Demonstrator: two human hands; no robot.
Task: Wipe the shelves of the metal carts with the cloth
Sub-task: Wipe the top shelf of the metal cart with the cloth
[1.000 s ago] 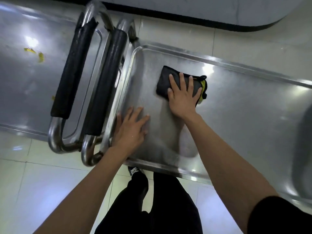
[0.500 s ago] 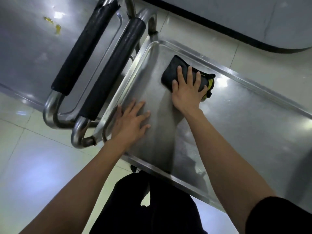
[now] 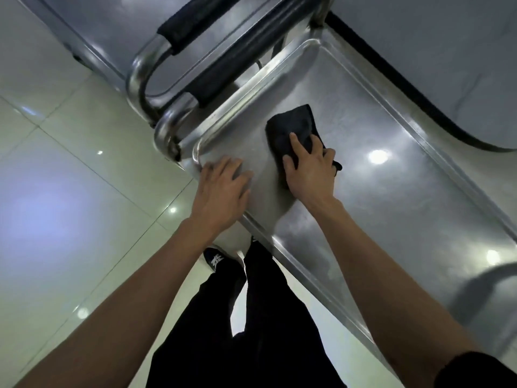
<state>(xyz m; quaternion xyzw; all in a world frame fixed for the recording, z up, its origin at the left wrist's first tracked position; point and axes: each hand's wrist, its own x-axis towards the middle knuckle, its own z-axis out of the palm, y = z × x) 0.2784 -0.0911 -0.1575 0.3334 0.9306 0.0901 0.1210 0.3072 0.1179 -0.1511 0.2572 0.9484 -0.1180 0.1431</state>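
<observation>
Spreading under everything is the pale tiled floor [image 3: 70,191], glossy with round light reflections. Across the right half of the view runs the top shelf [image 3: 391,208] of a metal cart, a shallow steel tray with a raised rim, stretching from the far left corner down to the near right. A second metal cart [image 3: 117,29] stands beyond it at the far left, end to end with the first, so that the two tubular handles, each sleeved in black padding, lie side by side: the first cart's handle [image 3: 223,71] just beside its shelf, the other cart's handle [image 3: 184,26] farther off. Black trousers [image 3: 251,331] fill the near middle, with one dark shoe [image 3: 215,259] showing white marks on the floor under the shelf edge.

On the shelf's far left part lies the black cloth [image 3: 293,127], folded into a pad. The right hand [image 3: 310,169] presses down on its near half, fingers spread flat over the fabric, not curled around it. The left hand [image 3: 221,191] rests palm down on the near left corner of the shelf, fingers straight and slightly apart, tips reaching the rim, gripping nothing.
</observation>
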